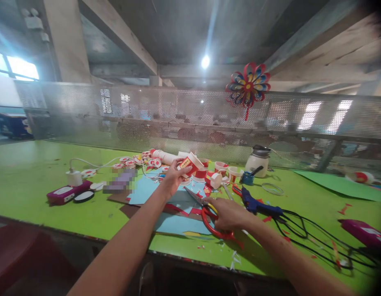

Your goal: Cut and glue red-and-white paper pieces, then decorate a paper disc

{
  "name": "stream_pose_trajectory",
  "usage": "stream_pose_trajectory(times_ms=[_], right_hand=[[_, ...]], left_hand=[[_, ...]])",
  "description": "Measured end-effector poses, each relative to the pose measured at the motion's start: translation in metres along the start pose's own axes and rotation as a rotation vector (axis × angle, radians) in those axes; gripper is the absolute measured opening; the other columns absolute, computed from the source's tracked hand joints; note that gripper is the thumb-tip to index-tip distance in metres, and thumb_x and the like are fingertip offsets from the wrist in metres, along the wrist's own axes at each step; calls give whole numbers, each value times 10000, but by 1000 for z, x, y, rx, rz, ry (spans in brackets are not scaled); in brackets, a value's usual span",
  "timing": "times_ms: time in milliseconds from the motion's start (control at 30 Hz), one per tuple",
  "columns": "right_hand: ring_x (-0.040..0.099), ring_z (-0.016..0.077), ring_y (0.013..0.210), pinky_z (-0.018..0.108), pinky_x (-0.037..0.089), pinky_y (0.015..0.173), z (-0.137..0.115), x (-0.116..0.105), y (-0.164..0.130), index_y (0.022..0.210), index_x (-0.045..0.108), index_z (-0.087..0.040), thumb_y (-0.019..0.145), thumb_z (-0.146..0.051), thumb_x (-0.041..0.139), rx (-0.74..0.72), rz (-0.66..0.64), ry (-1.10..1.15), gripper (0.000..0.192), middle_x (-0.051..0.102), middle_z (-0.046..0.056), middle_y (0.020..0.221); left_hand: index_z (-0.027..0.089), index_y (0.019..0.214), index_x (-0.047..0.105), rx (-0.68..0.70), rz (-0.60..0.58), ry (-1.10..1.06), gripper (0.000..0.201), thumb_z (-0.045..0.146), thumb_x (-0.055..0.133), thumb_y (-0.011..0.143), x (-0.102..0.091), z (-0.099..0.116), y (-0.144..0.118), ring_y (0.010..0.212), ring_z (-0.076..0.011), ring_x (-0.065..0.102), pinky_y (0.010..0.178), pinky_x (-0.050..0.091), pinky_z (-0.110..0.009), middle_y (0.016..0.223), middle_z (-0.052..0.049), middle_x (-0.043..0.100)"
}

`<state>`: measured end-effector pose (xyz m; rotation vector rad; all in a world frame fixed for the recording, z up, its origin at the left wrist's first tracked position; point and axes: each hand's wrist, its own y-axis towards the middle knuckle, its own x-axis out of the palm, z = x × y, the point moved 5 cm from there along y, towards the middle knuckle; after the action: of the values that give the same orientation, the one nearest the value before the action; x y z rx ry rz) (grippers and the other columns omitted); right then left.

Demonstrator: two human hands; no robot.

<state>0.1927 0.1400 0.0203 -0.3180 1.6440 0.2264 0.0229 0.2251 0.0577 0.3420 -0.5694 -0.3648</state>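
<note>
Meanwhile, at a green worktable (39, 181), a person's left hand (172, 177) lifts a red-and-white paper cup (190, 163) clear of the surface, fingers wrapped around its lower end, the cup tilted with its mouth toward two o'clock. At five o'clock from it, the right hand (229, 213) is closed through the red handles of a pair of scissors (205, 209), whose blades point toward ten o'clock over sheets of light blue paper (178, 224) lying on the table. More red-and-white cups (221, 167) stand in a cluster just beyond the raised cup, at twelve to two o'clock. A blue glue gun (258, 205) lies at three o'clock from the scissors, its black cord (313, 238) looping away. A white jar (257, 161) stands behind it. A paper pinwheel (248, 87) hangs on the mesh screen (147, 111).
</note>
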Motion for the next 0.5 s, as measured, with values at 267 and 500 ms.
stream_pose_trajectory(times_ms=[267, 500], right_hand=[[627, 325, 899, 333, 380, 633, 7, 12, 9, 1026, 620, -223, 742, -315, 592, 172, 166, 99, 300, 688, 146, 1034], [633, 269, 807, 322, 414, 645, 24, 4, 18, 997, 629, -173, 719, -272, 593, 143, 332, 398, 297, 690, 103, 839]], left_hand=[[184, 1027, 527, 63, 50, 64, 539, 158, 801, 564, -5, 6, 5, 783, -165, 632, 689, 486, -284, 888, -35, 657], [203, 1084, 518, 109, 75, 63, 553, 192, 780, 597, -15, 16, 8, 791, -165, 631, 662, 491, -275, 921, -27, 644]])
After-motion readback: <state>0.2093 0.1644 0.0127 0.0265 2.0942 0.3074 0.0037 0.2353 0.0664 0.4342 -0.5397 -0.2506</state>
